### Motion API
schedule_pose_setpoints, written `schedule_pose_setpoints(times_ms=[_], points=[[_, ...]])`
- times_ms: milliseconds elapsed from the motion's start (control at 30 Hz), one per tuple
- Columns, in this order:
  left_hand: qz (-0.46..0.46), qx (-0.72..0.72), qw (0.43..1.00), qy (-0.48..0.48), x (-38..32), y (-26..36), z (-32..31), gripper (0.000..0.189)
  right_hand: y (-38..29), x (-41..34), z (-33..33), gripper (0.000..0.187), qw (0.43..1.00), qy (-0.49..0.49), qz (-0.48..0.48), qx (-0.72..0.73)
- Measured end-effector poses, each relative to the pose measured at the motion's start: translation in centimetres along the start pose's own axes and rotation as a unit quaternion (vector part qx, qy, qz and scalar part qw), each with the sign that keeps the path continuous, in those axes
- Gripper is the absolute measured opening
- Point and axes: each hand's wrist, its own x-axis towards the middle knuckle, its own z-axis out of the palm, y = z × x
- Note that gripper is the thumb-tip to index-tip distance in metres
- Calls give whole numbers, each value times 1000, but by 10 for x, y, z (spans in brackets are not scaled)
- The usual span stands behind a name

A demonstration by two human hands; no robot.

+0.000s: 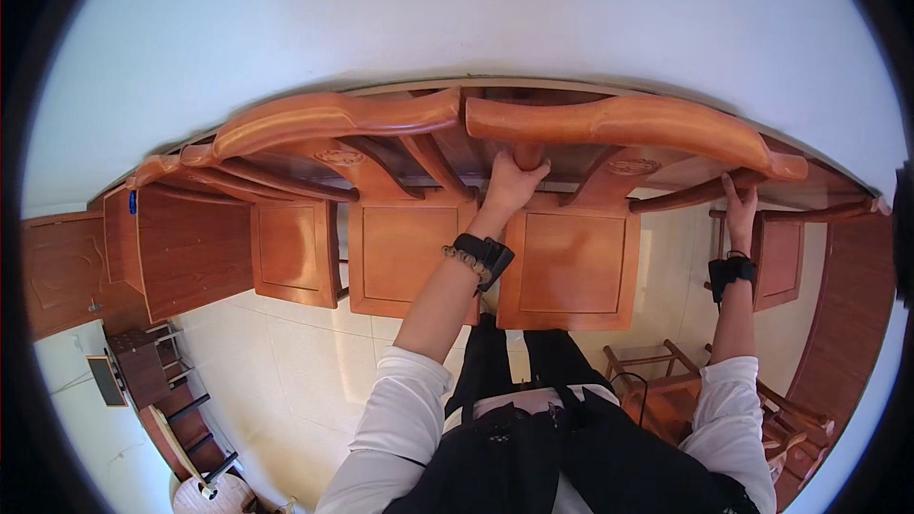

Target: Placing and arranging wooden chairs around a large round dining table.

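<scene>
Right in front of me stands a polished reddish wooden chair (580,268), its curved top rail (614,123) close to the white wall. My left hand (515,182) is wrapped around the chair's left back post, just under the rail. On the other side, my right hand (740,203) grips the right back post near the rail's end. A carved medallion (633,167) marks the back splat between them. Beside it on the left is a matching chair (407,253); the two top rails nearly meet. Each wrist carries a black strapped device.
Farther left stand another chair (294,250) and a brown wooden cabinet (196,257). To the right there is one more chair (780,257). Several wooden chairs crowd behind my right arm, including a chair frame (657,392). A round wooden stool (214,496) stands at lower left on pale floor tiles (300,364).
</scene>
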Motion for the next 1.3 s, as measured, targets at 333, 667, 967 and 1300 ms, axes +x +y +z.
schedule_pose_setpoints(times_ms=[333,667,967,1300], points=[[49,-33,998,26,1,-2,1,16,-15,11,3,25,998,-22,-12,-52],[72,-34,997,19,13,-2,1,13,-5,17,0,28,997,-17,70,-38],[51,10,998,-34,12,2,-4,19,4,23,-6,31,993,-39,85,-77],[-53,-10,999,-9,8,12,0,19,1,18,-5,39,983,-24,-68,-169]])
